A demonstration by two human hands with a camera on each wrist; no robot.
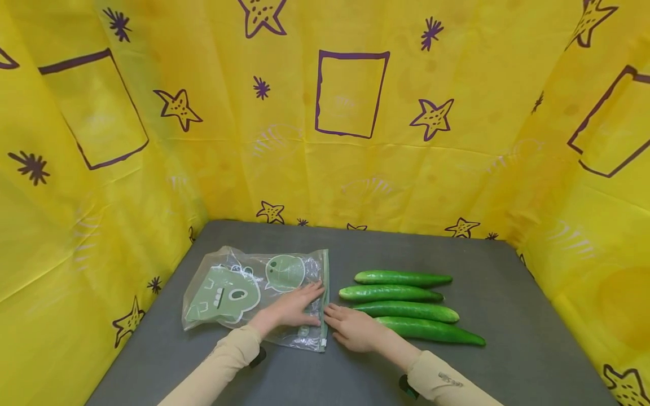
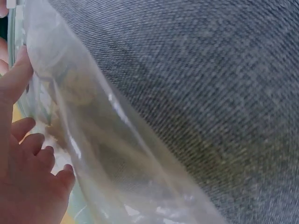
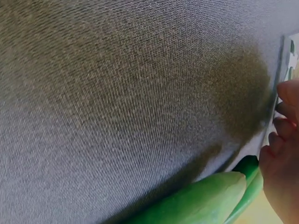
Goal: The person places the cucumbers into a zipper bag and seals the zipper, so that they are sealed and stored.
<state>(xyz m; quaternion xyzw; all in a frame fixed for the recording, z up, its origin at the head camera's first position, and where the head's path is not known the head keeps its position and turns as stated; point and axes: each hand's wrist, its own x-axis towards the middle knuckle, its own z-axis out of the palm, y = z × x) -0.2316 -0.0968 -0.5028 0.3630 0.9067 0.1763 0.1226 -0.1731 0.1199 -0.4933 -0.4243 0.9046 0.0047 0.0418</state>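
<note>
Left hand (image 1: pixel 291 307): fingers relaxed and apart, resting on a clear plastic bag (image 1: pixel 223 296), no grip I can make out. Right hand (image 1: pixel 355 330): fingers fairly straight, tips at the bag's green zip edge (image 1: pixel 326 268), nothing clasped that I see. Bag lies flat, left of four green cucumbers (image 1: pixel 411 309) in a row. Grey tabletop (image 1: pixel 396 248) beneath; yellow star-printed cloth (image 1: pixel 355 163) around.

The head view looks forward and down across the desk (image 1: pixel 508 293), the farthest off of the three. Both wrist views face the desk from close up and share the bag edge (image 1: pixel 326 270), upper left in the left frame, upper right in the right.
</note>
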